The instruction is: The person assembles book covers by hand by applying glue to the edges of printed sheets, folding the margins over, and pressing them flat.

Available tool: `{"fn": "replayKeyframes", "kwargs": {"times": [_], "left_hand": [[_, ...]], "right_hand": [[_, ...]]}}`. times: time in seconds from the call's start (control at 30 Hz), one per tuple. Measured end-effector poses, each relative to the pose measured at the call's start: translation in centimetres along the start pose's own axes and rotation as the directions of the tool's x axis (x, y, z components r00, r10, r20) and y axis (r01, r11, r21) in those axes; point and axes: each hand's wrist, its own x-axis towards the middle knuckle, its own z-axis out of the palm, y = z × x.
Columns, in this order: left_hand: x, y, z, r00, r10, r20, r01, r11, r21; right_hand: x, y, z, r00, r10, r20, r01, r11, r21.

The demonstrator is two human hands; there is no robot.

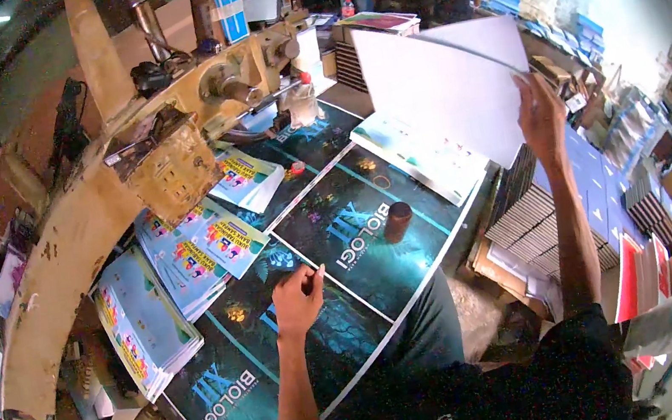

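- Your right hand (542, 116): grip pinched on the white sheet's (440, 92) edge, apparently to tilt it clear at the paper stack (407, 151).
- Your left hand (299, 298): grip loosely curled, partly open, seemingly empty, above the bench (345, 307).
- Booklets (202, 250): fanned, perhaps for easy picking.

Dark printed sheet (358, 278) open centrally, brown cylinder (397, 223) upright there, beige machine (168, 178) blocking left

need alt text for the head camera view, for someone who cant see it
A person's right hand holds up large white paper; the left hand, fingers curled, is over a dark printed table covering. Blue printed sheets lie near a worn cream-coloured machine.
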Motion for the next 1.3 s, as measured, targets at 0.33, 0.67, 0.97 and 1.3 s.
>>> {"fn": "replayKeyframes", "kwargs": {"times": [0.33, 0.67, 0.97, 1.3], "left_hand": [[3.2, 8.5, -7.4, 0.896, -0.048, -0.442, -0.168, 0.884, -0.437], [-12.4, 6.2, -13.4, 0.81, -0.545, -0.218, 0.299, 0.702, -0.646], [-17.3, 1.8, -17.7, 0.652, -0.559, -0.512, 0.487, 0.826, -0.283], [-21.1, -0.9, -18.1, 0.845, -0.438, -0.307, 0.494, 0.86, 0.131]], "right_hand": [[1.0, -7.4, -9.9, 0.974, -0.218, -0.065, 0.211, 0.972, -0.101], [0.4, -17.2, -7.4, 0.917, -0.288, 0.276, -0.082, 0.541, 0.837], [-4.1, -20.1, -4.4, 0.641, -0.731, 0.234, -0.119, 0.207, 0.971], [-22.6, -21.4, -0.3, 0.24, -0.96, 0.144, 0.234, 0.202, 0.951]]}}
